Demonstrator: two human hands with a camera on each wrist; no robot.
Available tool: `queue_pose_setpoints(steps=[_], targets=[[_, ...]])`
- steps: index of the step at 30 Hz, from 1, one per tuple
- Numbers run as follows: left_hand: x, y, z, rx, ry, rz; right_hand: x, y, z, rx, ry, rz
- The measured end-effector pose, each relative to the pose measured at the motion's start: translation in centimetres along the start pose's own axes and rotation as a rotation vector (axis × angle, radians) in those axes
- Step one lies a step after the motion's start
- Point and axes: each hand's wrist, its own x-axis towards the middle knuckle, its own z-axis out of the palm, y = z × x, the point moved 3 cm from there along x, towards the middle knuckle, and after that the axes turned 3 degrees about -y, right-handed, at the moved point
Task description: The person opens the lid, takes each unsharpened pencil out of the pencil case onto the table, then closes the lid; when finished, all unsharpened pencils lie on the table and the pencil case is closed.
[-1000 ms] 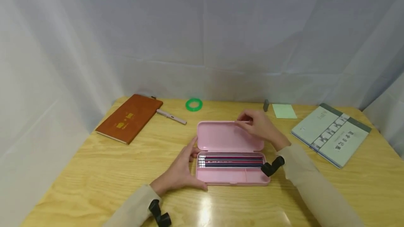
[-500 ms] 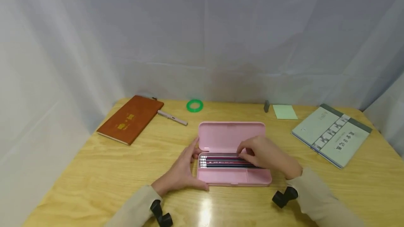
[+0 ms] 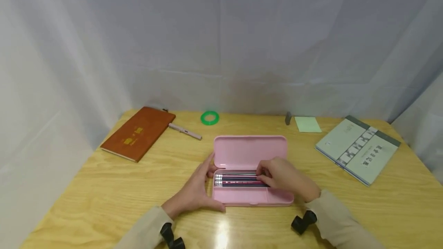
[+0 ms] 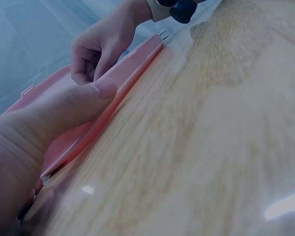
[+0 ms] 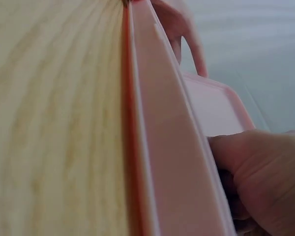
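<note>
A pink pencil case (image 3: 239, 197) lies open on the table, its lid (image 3: 245, 149) tipped back. Several dark and red pencils (image 3: 238, 182) with silver ends lie side by side in the rear compartment. My left hand (image 3: 194, 193) grips the case's left end, the thumb (image 4: 88, 101) along the near wall and the fingers around the back corner. Over the right part of the pencils, my right hand (image 3: 285, 178) reaches in with curled fingers and pinches a pencil between thumb and index finger. In the right wrist view the case wall hides those fingertips.
Behind the case lie a green tape ring (image 3: 209, 118), a grey pen (image 3: 185, 131), a small dark block (image 3: 288, 118) and pale green sticky notes (image 3: 308, 124). A brown notebook (image 3: 138, 133) lies left, a pale green notebook (image 3: 358, 149) right. A curtain (image 3: 221, 49) hangs behind the table.
My right hand has left the lid's top edge and come down and toward me into the pencil compartment. The left hand keeps its place on the case.
</note>
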Motion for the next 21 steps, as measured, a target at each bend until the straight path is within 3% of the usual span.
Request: queue_pose_setpoints(steps=[4,9,15,18,21], targets=[[0.0,0.0,0.2,-0.005,-0.008,0.003,-0.5,-0.2,-0.2,-0.014,0.023,0.021],[-0.1,0.0,0.3,-0.002,-0.01,0.004,-3.3,-0.1,-1.9,-0.016,0.15,0.037],[-0.2,0.1,0.2,0.019,-0.004,0.014,-10.5,3.8,-4.5,-0.076,0.26,0.135],[-0.1,0.2,0.2,0.028,-0.001,0.019,-14.3,6.1,-5.3,-0.152,0.266,0.227],[-0.1,0.1,0.0,0.032,0.008,0.022,-16.4,7.4,-5.4,-0.187,0.238,0.299]])
